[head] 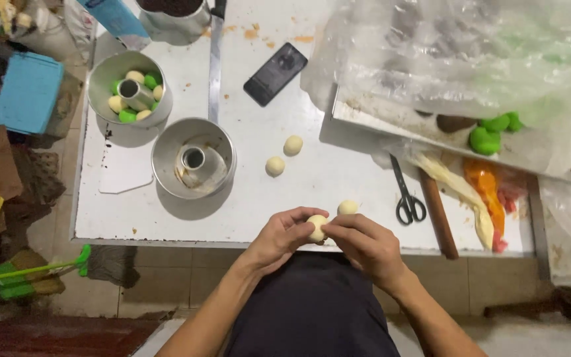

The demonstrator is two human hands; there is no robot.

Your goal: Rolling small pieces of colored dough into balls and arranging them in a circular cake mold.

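Dough ball [316, 227], pale and round, sits pinched between the fingertips of both hands just over the near edge of the white worktop [338, 172]. The left hand [284, 237] grips it from the 9 o'clock side, fingers curled around it; the right hand [363, 243] closes on it from 3 o'clock, thumb and forefinger pressed to its surface. So each grip is grasping the same ball, which lies right between them.

A second dough ball [347, 207] rests on the worktop at about 1 o'clock from the held one, just beside the right hand's fingers. Two more balls [283, 156] lie farther up at 11 o'clock, close together. An empty ring-shaped metal pan [193, 158] stands at 10 o'clock, and beyond it another ring pan [129, 91] holds pale and green balls. A dark phone [275, 73] lies toward 12 o'clock. Scissors [405, 193] and a wooden rolling pin [439, 215] lie at 2 o'clock, beside a tray [378, 122] under clear plastic with green dough [490, 132].
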